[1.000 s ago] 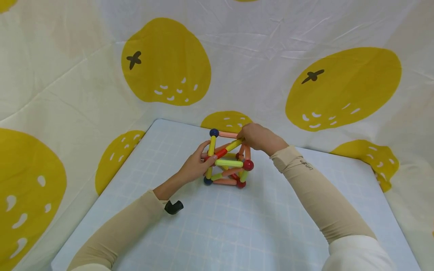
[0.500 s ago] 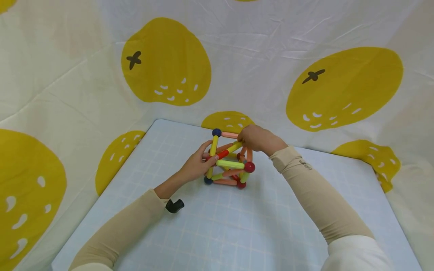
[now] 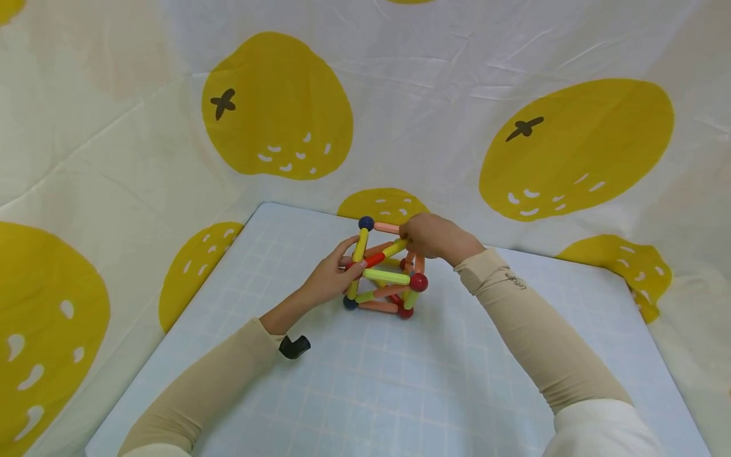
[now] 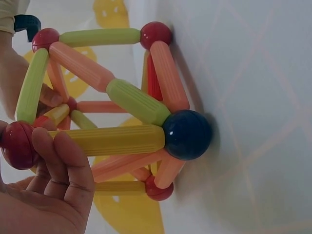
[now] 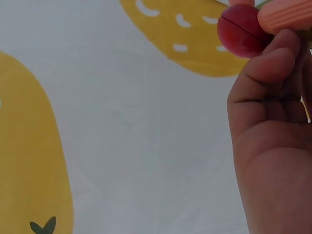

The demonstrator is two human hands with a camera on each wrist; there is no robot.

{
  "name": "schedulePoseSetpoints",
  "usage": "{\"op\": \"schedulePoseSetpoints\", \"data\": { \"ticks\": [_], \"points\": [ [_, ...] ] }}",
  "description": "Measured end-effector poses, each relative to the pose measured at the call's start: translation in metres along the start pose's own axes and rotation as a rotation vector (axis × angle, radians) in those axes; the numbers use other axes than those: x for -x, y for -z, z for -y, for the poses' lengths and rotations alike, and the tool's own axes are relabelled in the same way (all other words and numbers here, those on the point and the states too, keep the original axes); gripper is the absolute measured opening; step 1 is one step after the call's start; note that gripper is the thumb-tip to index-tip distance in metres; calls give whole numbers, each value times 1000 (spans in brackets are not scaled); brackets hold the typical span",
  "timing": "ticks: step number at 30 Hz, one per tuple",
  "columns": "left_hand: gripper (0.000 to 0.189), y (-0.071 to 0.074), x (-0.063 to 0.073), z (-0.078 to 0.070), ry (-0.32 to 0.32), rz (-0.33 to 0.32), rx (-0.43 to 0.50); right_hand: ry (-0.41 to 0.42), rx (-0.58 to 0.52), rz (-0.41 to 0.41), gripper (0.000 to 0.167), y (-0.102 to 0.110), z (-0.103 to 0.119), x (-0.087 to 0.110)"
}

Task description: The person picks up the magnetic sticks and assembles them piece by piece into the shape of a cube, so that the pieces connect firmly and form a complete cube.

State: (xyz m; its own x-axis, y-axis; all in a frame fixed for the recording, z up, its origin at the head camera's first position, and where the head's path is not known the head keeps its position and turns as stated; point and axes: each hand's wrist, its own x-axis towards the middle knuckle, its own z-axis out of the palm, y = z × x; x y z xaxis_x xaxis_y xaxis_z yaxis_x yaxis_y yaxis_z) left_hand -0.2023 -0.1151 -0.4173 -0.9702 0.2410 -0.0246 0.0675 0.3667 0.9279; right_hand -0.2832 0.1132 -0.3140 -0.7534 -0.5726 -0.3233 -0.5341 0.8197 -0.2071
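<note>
A frame of magnetic rods and balls stands on the table, with a dark blue ball (image 3: pixel 366 223) at its upper back-left corner and a red ball (image 3: pixel 419 282) at the front right. My left hand (image 3: pixel 331 276) grips its left side, fingers curled round a red ball (image 4: pixel 18 146) above an upright yellow rod (image 4: pixel 117 140). From there a red rod (image 3: pixel 374 259) and a yellow rod (image 3: pixel 395 247) run diagonally to my right hand (image 3: pixel 434 236), whose fingertips pinch at the yellow rod's far end. Another red ball (image 5: pixel 243 30) and a salmon rod (image 5: pixel 287 14) touch those fingertips; the grip itself is partly hidden.
The frame rests on a pale blue gridded tabletop (image 3: pixel 365 387). A cloth (image 3: pixel 422 127) printed with yellow fruit hangs behind and beside it. A black curved piece (image 3: pixel 294 347) sits by my left wrist.
The diagonal red and yellow rods have dropped slightly at the right-hand end. My right hand has lowered a little, and the frame's top has shifted slightly right. My left hand keeps its hold.
</note>
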Motion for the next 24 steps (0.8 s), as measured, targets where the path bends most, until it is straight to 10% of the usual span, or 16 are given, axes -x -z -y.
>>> {"op": "schedulePoseSetpoints", "data": {
  "ticks": [11, 24],
  "points": [
    [57, 3, 1, -1, 15, -4, 4, 127, 145, -136, 19, -9, 6, -3],
    [58, 2, -2, 2, 38, -13, -9, 125, 36, -134, 20, -14, 1, 0]
  ]
}}
